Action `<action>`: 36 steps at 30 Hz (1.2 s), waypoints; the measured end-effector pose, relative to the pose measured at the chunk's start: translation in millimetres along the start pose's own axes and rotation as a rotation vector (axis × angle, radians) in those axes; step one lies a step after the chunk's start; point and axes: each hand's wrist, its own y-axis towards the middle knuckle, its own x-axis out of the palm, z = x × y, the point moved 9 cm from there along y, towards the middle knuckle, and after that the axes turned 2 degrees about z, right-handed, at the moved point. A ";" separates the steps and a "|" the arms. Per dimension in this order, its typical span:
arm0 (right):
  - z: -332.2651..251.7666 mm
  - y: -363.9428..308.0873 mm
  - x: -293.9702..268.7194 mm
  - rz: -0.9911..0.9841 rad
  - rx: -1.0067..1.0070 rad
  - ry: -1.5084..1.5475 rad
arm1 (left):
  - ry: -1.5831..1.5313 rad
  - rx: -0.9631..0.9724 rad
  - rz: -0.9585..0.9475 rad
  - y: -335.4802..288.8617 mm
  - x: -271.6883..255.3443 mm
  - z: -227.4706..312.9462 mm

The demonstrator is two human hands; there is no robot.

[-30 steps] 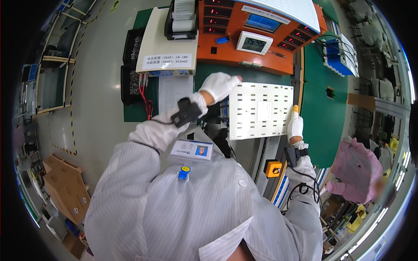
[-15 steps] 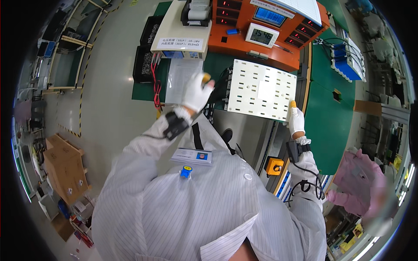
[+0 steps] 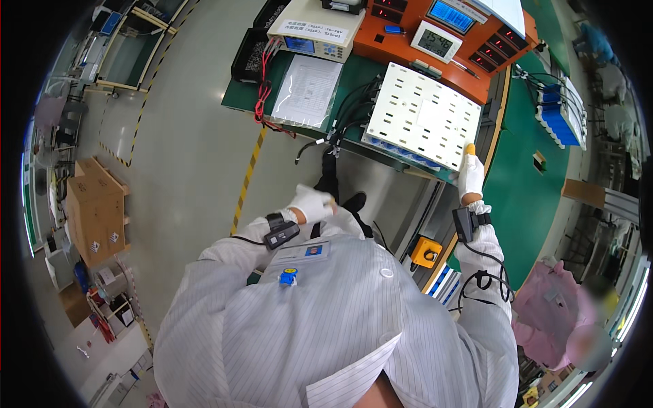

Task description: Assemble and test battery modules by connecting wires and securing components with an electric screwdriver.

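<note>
A battery pack with a white slotted top plate and blue cells beneath lies on the green bench. My right hand, in a white glove with yellow fingertips, grips its near right corner, the thumb on the plate's edge. Away from the bench, my left hand hangs in front of my body, gloved too. Its fingers are smeared by motion, so I cannot tell whether they hold anything. Black cables run along the pack's left side, with loose ends over the bench's front edge.
A white tester with red leads stands behind a printed sheet. The orange console carries a digital clock. Another blue pack sits at right. A yellow switch box is below my right hand. A person in pink is at lower right.
My left hand has drawn back from beside the cables toward my body. My right hand stays at the pack's corner. The whole view has shifted, and the pack appears more tilted.
</note>
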 end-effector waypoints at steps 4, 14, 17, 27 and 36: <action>8.7 -9.5 -6.6 -0.037 -0.029 0.020 | 0.073 0.198 0.674 10.6 -135.8 43.4; 52.2 -68.6 -70.0 -0.004 0.088 0.030 | 0.547 0.705 0.654 75.5 -219.3 115.5; 64.5 -76.4 -77.5 -0.011 0.077 0.036 | 0.615 0.760 0.593 98.7 -210.9 113.0; 40.5 -78.1 -38.1 -0.084 0.044 0.038 | 0.703 0.809 0.637 89.9 -217.5 123.8; 24.7 -80.3 -18.7 -0.140 -0.029 -0.008 | 0.644 0.441 0.219 144.4 -194.4 93.1</action>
